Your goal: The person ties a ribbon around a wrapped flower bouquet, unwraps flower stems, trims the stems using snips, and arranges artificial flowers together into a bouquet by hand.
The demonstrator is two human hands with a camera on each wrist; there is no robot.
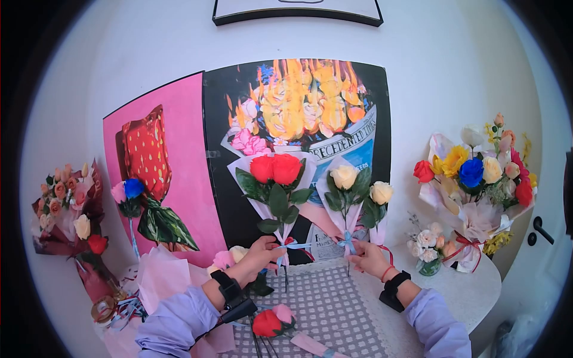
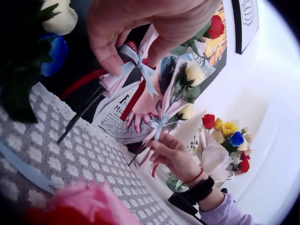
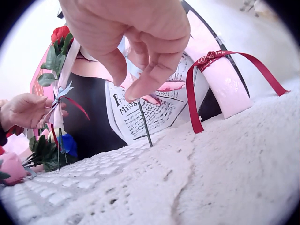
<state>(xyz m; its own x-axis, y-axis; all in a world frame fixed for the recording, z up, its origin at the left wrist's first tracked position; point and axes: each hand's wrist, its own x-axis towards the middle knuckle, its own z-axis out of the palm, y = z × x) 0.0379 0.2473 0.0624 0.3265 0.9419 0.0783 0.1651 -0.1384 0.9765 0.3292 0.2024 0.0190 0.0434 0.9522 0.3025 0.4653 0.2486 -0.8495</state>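
Observation:
My left hand (image 1: 261,256) pinches a small bouquet of two red roses (image 1: 276,169) at its blue bow (image 2: 137,61), where the pale pink wrap narrows. Its green stems point down close over the crocheted cloth (image 1: 322,292). To the right, my right hand (image 1: 370,261) pinches a single cream rose bouquet (image 1: 344,177) just below its light-blue bow (image 1: 346,240); the right wrist view shows a green stem (image 3: 144,123) under the fingertips. Both bouquets stand upright. Beside the right hand, a second cream rose bouquet (image 1: 381,193) with a red ribbon (image 3: 212,58) leans against the flower painting (image 1: 298,107).
A red rose (image 1: 267,324) and a pink-wrapped stem lie in front. Pink wrapping paper (image 1: 161,277) and ribbons sit at the left. Large mixed bouquets stand left (image 1: 68,206) and right (image 1: 474,185); a small glass vase (image 1: 428,266) is near the right hand.

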